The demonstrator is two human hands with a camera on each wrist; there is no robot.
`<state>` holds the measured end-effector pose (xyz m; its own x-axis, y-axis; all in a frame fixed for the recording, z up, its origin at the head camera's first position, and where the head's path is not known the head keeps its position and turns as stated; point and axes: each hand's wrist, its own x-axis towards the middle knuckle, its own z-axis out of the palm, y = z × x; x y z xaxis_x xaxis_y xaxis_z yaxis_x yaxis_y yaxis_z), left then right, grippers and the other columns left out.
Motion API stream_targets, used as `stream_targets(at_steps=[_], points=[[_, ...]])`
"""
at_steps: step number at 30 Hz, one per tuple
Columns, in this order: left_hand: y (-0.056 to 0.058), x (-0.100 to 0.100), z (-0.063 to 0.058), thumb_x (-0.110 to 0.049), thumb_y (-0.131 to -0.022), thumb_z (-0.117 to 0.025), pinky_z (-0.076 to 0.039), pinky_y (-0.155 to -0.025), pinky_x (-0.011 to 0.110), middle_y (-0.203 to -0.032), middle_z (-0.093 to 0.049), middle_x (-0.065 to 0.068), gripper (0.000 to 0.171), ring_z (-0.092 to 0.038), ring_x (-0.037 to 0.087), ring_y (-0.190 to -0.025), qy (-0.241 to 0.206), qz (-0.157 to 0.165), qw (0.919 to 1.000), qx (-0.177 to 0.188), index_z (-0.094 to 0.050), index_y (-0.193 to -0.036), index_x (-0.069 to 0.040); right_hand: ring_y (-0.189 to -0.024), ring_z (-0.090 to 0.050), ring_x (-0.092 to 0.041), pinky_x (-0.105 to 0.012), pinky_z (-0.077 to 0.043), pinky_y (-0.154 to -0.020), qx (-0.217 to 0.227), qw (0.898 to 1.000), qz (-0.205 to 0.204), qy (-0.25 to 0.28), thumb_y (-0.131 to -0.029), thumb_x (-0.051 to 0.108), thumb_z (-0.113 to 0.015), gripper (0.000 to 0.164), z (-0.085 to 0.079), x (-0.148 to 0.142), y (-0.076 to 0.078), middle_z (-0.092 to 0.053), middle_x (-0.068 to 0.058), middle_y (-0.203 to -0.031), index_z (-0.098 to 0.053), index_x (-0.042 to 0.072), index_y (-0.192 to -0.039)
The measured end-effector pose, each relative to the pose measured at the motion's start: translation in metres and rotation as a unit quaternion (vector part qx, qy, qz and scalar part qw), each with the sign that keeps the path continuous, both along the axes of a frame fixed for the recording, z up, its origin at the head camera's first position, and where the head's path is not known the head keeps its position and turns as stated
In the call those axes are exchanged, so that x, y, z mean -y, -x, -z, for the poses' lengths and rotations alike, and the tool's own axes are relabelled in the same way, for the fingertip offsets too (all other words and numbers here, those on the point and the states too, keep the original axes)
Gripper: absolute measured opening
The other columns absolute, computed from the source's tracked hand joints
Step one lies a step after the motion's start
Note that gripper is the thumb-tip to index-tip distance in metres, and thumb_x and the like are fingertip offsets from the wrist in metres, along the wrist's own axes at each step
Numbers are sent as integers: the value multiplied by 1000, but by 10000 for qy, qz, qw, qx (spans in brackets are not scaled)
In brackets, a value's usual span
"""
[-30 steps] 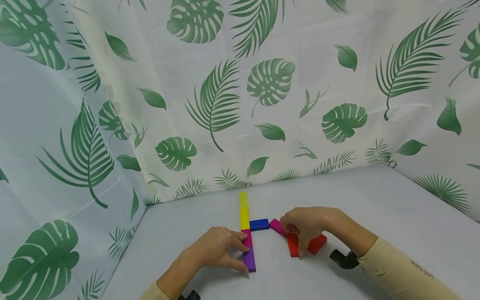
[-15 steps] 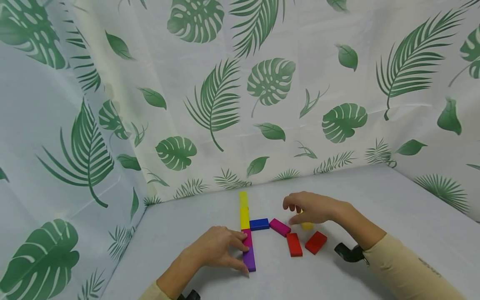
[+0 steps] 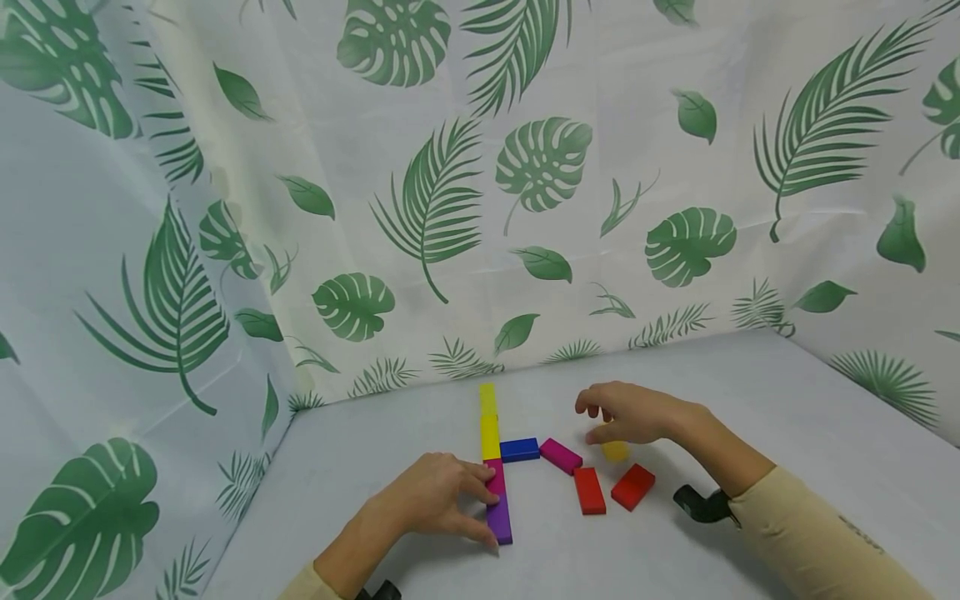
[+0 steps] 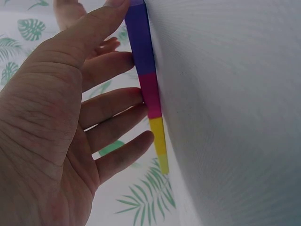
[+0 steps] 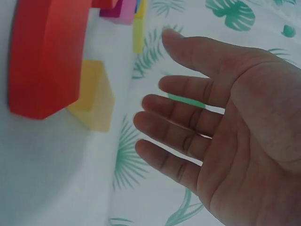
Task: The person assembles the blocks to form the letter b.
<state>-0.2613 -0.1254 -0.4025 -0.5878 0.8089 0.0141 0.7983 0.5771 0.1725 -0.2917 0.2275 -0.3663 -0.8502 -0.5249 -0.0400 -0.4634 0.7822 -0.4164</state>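
Observation:
My left hand [image 3: 429, 497] rests against a straight row of coloured blocks, its thumb at the near end of the purple block [image 3: 498, 520] and fingertips along the side of the magenta block [image 4: 150, 96]. Beyond those, the row goes on with a yellow block [image 3: 489, 437] and a pale yellow block [image 3: 487, 398]. Over the table my right hand [image 3: 633, 413] hovers with fingers relaxed and nothing held. Just beneath it lies a loose yellow block [image 3: 616, 452], partly hidden in the head view; the right wrist view shows it behind a red block [image 5: 47, 61].
A blue block [image 3: 520, 450] meets the row at a right angle. From its far end, a second magenta block [image 3: 561, 456] slants toward another red block [image 3: 590, 490]. Leaf-print sheets [image 3: 540, 167] hang behind and beside the white table [image 3: 697, 367].
My right hand has let go of the nearer red block and risen away up and to the right, uncovering both red blocks and the loose yellow one. The left hand has stayed put.

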Motion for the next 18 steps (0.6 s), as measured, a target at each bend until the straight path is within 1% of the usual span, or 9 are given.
stream_targets(at_steps=[6,9,18], points=[[1,-1,1,-78,-78,-73,-55,-107,44,-136,-69,-14,56,-63,5,-131,36,-41,10000,10,-78,-119,-40,-97,-62,-13,-28,-59,-77,-23,9999,130,-75,-89,29,-82,42,5,-5,4,-70,-5,-113,-69,13,-125],[1,0,1,-77,-78,-74,-54,-107,43,-136,-69,-14,56,-63,5,-131,35,-48,10000,12,-78,-119,-40,-94,-62,-12,-29,-59,-77,-43,9999,120,-74,-90,28,-82,42,6,-7,6,-70,-5,-112,-68,12,-126],[0,-1,0,-76,-78,-75,-54,-108,43,-135,-69,-13,55,-63,6,-131,21,-69,10000,34,-78,-119,-39,-94,-61,-12,-30,-60,-77,162,9996,225,-48,-90,27,-82,42,7,-8,5,-68,-2,-110,-68,11,-126]])
